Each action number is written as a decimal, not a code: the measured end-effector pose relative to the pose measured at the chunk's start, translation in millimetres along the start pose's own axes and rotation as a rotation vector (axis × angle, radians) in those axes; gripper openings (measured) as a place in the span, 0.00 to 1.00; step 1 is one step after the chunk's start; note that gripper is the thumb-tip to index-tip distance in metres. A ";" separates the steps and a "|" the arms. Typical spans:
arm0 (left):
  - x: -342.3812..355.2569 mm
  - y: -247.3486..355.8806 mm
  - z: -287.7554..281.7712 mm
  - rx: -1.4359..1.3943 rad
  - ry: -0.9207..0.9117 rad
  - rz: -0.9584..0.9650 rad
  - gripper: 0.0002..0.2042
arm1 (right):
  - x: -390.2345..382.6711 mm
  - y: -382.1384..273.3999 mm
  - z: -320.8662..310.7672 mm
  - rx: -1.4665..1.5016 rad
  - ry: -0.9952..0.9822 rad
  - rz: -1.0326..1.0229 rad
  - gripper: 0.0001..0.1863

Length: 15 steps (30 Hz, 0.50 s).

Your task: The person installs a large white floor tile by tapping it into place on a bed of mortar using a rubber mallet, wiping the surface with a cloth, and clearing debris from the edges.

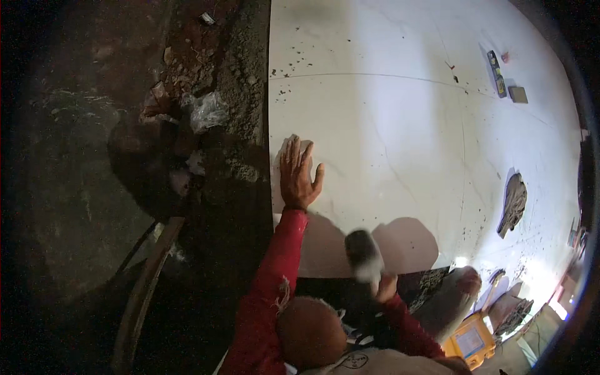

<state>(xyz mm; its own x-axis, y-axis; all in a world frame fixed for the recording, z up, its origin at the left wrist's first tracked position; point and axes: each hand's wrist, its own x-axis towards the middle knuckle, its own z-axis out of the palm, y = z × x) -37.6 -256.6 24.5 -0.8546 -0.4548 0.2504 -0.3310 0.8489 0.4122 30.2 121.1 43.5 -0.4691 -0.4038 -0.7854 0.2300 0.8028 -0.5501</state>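
My left hand point(298, 176) lies flat on a large white floor tile point(375, 162), close to its left edge, with the fingers spread. In my right hand point(386, 288) is a mallet point(364, 253), gripped by its handle. The mallet's head is black at one end and pale at the other, slightly blurred, and shows over the tile's near edge. Whether it touches the tile I cannot tell. My knee point(310, 332) shows between my forearms, and dark mortar lies in the gap at the near edge of the tile.
Rough mortar and soil point(240, 81) border the tiles on the left, with crumpled clear plastic point(207, 112) there. A wooden strip point(150, 290) lies lower left. On the far-right tiles are a small spirit level point(497, 74), a square block point(518, 94) and a dirty rag point(514, 203). A yellow case point(470, 340) stands lower right.
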 end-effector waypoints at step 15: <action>-7.1 0.6 -1.9 0.047 0.003 0.016 0.29 | -36.8 15.4 47.9 0.809 -0.102 0.653 0.39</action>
<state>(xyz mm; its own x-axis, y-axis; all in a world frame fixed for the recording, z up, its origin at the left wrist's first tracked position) -30.9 -253.3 24.6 -0.8586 -0.4421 0.2595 -0.3360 0.8677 0.3663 91.8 127.3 50.4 0.0175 -0.0624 -0.9979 0.9330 0.3597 -0.0061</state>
